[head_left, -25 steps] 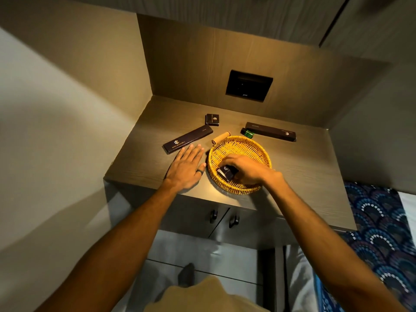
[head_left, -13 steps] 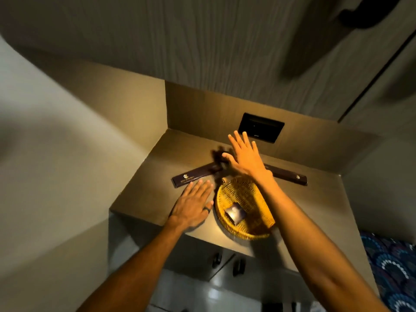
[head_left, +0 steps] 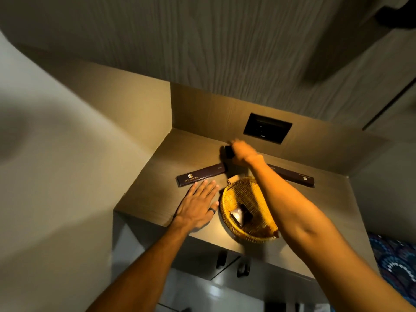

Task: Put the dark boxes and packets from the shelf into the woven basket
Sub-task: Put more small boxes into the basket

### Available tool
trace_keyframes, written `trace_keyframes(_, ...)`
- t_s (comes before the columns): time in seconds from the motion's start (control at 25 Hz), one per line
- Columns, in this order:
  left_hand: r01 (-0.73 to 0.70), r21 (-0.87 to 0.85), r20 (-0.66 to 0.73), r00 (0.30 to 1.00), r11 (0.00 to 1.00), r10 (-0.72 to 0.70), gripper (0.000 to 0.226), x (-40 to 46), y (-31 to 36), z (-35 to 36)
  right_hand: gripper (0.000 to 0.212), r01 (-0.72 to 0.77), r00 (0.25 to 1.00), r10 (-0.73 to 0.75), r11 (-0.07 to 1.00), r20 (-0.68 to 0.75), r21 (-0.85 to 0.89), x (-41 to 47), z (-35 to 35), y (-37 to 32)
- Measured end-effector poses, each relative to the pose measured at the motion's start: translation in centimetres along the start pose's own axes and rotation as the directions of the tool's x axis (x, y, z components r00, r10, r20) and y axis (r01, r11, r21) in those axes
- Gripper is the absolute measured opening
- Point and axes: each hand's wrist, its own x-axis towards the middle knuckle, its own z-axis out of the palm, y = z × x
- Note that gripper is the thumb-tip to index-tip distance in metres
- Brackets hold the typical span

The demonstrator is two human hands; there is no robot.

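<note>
Woven basket (head_left: 227, 212) sits near the shelf's (head_left: 144, 199) front edge, w/ one dark packet (head_left: 240, 214) already lying inside. Left hand (head_left: 198, 204) rests flat just beside the basket's left rim, fingers spread, holding nothing. Beyond the basket, to its left, lies a long dark box (head_left: 201, 175); another long dark box (head_left: 292, 175) lies beyond it to the right, partly hidden by the forearm. Farthest back from the basket, the right hand (head_left: 242, 153) is closed on a small dark box (head_left: 228, 152) — blurred, but fingers prob. curl over its top and right side, box poking out left. Risk, imo: a loose pinch on that small box could let it slip during the carry back, or the forearm could clip the basket rim and shove it toward the front edge.
</note>
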Motion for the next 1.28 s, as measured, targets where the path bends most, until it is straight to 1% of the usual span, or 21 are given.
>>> trace_keyframes(0.04,0.0,0.005,0.007,1.0,1.0,0.0,0.063,-0.1,0.2,0.0,0.064,0.051,0.997,-0.052,0.999,-0.054,-0.008,-0.9,-0.8,0.6)
trace_keyframes(0.08,0.001,0.016,0.007,1.0,1.0,-0.001,0.063,-0.2,0.2,-0.1,0.067,0.118,0.987,-0.115,0.993,-0.115,0.022,-2.0,-1.5,1.3)
trace_keyframes(0.16,0.003,0.03,0.006,1.0,1.0,-0.003,0.063,-0.3,0.4,-0.3,0.07,0.268,0.95,-0.236,0.951,-0.203,0.15,-5.5,-1.8,3.4)
trace_keyframes(0.2,0.002,0.026,0.007,1.0,1.0,-0.002,0.063,-0.2,0.4,-0.4,0.071,0.322,0.938,-0.283,0.926,-0.201,0.198,-7.7,-1.4,4.7)
trace_keyframes(0.24,0.001,0.023,0.013,1.0,1.0,-0.001,0.063,-0.3,0.5,-0.3,0.07,0.335,0.939,-0.306,0.918,-0.159,0.212,-10.0,-0.4,5.9)
trace_keyframes(0.36,0.007,0.036,0.034,0.999,0.999,-0.008,0.063,-0.4,0.5,-0.3,0.072,0.281,0.952,-0.293,0.951,0.086,0.132,-14.1,3.5,7.9)
trace_keyframes(0.44,0.009,0.034,0.058,0.998,0.999,-0.011,0.063,-0.5,0.5,-0.5,0.07,0.248,0.951,-0.258,0.966,0.168,0.08,-14.8,6.0,8.0)
trace_keyframes(0.72,0.008,0.021,0.072,0.997,1.0,-0.009,0.063,-0.5,0.5,-0.5,0.07,0.221,0.97,-0.225,0.974,0.095,0.056,-14.6,8.8,8.0)
trace_keyframes(0.84,-0.001,0.026,0.062,0.998,1.0,-0.001,0.063,-0.3,0.6,-0.8,0.07,0.231,0.968,-0.234,0.972,0.09,0.05,-14.3,8.9,7.9)
trace_keyframes(0.88,0.012,-0.002,0.053,0.999,1.0,-0.012,0.064,-0.4,0.4,-0.7,0.07,0.228,0.968,-0.232,0.972,0.096,0.049,-14.4,9.2,7.8)
trace_keyframes(0.92,0.002,0.012,0.066,0.998,1.0,-0.003,0.064,-0.8,0.4,-0.6,0.07,0.241,0.965,-0.244,0.97,0.098,0.039,-14.6,9.4,7.5)
trace_keyframes(1.0,-0.011,0.037,0.024,1.0,0.999,0.01,0.064,-0.7,0.5,0.0,0.074,0.242,0.965,-0.243,0.97,0.1,0.014,-14.4,9.2,7.6)
trace_keyframes(1.04,-0.016,0.005,0.056,0.998,1.0,0.016,0.064,0.4,0.2,-1.1,0.078,0.248,0.961,-0.251,0.968,0.113,0.036,-13.9,8.2,7.8)
trace_keyframes(1.08,0.007,-0.042,0.069,0.998,0.999,-0.004,0.064,0.5,0.1,-1.3,0.082,0.236,0.965,-0.243,0.969,0.103,0.071,-13.9,8.2,7.8)
trace_keyframes(1.12,-0.083,0.004,0.008,0.996,0.997,0.083,0.064,5.7,1.6,-3.8,0.085,0.178,0.984,-0.177,0.98,-0.018,0.092,-13.4,4.5,11.0)
trace_keyframes(1.16,-0.104,0.051,-0.024,0.994,0.993,0.105,0.064,8.3,2.4,-5.2,0.084,0.135,0.986,-0.12,0.982,-0.111,0.131,-13.3,2.2,13.1)
trace_keyframes(1.2,-0.079,0.008,-0.054,0.995,0.997,0.079,0.064,9.2,2.2,-5.4,0.079,0.122,0.976,-0.084,0.975,-0.199,0.187,-13.0,1.1,14.1)
trace_keyframes(1.24,-0.078,0.004,-0.024,0.997,0.997,0.078,0.064,9.0,2.0,-5.9,0.073,0.109,0.952,-0.059,0.982,-0.301,0.154,-12.8,0.4,14.4)
trace_keyframes(1.28,-0.089,0.031,-0.018,0.996,0.996,0.089,0.065,7.5,1.3,-4.8,0.07,0.02,0.933,0.031,0.99,-0.359,0.138,-13.1,0.6,13.9)
